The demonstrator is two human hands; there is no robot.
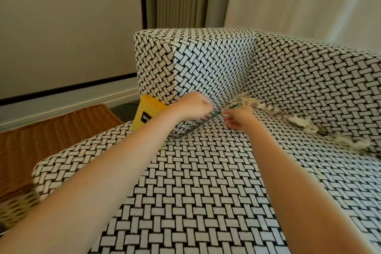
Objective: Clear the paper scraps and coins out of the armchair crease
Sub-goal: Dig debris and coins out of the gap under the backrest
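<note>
**In the seat's back-left corner, hands work the crease**

Both hands meet where the armrest point(206, 64) joins the seat cushion point(195, 171). The left hand point(193, 107) curls its fingers against the armrest's foot, tips hidden. The right hand point(241, 117) curls down just beside it. Whether either grips anything I cannot tell. Paper scraps point(288, 115) line the back crease from that corner toward the right edge; no coins show. Picking seems barely begun. The next move calls for a firm pinch on the nearest scrap.
</note>
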